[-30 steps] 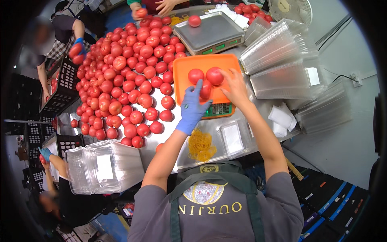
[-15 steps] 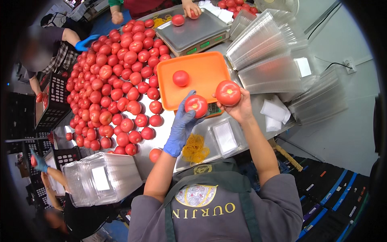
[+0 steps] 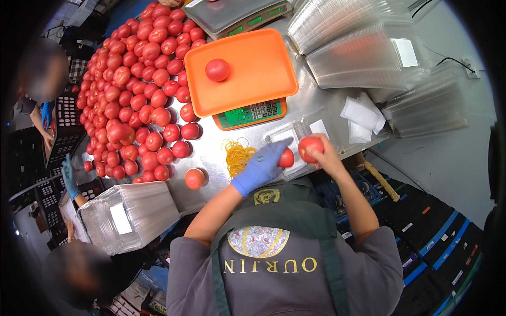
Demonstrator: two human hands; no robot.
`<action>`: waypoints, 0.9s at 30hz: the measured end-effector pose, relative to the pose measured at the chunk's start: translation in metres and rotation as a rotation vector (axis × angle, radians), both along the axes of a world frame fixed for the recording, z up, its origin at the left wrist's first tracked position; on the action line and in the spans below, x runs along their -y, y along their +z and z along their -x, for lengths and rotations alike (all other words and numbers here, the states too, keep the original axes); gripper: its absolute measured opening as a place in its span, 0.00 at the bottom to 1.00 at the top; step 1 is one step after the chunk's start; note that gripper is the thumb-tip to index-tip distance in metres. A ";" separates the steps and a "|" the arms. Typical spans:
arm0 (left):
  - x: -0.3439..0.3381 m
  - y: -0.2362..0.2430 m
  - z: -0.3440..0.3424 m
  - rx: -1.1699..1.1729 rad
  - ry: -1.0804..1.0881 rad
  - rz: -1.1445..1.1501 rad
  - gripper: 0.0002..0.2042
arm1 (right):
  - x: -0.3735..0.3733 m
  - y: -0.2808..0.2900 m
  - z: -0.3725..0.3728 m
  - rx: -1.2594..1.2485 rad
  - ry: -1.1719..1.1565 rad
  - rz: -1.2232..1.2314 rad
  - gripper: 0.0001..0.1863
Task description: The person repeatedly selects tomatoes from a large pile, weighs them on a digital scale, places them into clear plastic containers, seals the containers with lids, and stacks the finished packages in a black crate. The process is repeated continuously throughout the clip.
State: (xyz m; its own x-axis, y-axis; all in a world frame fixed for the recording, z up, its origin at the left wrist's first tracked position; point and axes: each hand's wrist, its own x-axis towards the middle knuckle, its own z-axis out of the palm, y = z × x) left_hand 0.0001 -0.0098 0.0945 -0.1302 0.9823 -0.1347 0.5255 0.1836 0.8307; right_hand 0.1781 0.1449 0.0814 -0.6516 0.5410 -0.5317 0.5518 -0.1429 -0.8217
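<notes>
My left hand (image 3: pixel 259 169), in a blue glove, is closed around a red tomato (image 3: pixel 286 157), most of it hidden by the fingers. Bare, my right hand (image 3: pixel 332 160) grips a second, larger-looking tomato (image 3: pixel 309 148) close beside the first. Both are held over a clear plastic box with a white pad (image 3: pixel 318 127) at the table's near edge. Farther off, an orange tray (image 3: pixel 253 63) rests on a scale with a green display (image 3: pixel 240 118); one tomato (image 3: pixel 217 69) lies in it. Yellow rubber bands (image 3: pixel 237 157) are heaped by my left hand.
A large tomato pile (image 3: pixel 138 87) covers the table's left side, with a lone tomato (image 3: pixel 195 178) nearer me. Stacked clear boxes stand at near left (image 3: pixel 153 210) and far right (image 3: pixel 353 58). Another scale (image 3: pixel 253 21) is at the back. Co-workers are at the left.
Both my hands have come back from the orange tray toward my body, each still with its tomato. They are now lower, above the plastic box. The whole view has shifted as well.
</notes>
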 end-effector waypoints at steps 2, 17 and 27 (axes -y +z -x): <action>0.000 -0.024 -0.014 -0.075 -0.090 0.047 0.35 | 0.021 -0.009 -0.005 0.076 0.104 -0.294 0.31; -0.012 -0.071 -0.029 -0.255 -0.231 0.332 0.32 | 0.043 -0.019 0.002 0.297 0.414 -0.652 0.33; -0.003 -0.091 -0.009 -0.470 -0.199 0.020 0.20 | 0.044 -0.019 0.022 0.309 0.413 -0.695 0.32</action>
State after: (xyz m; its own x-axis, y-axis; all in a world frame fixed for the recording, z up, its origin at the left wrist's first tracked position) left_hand 0.0088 -0.0067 0.0031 0.0078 0.9921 -0.1252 0.8681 0.0554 0.4933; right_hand 0.1559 0.1005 0.0623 -0.7481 0.5612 -0.3542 0.6622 0.5969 -0.4530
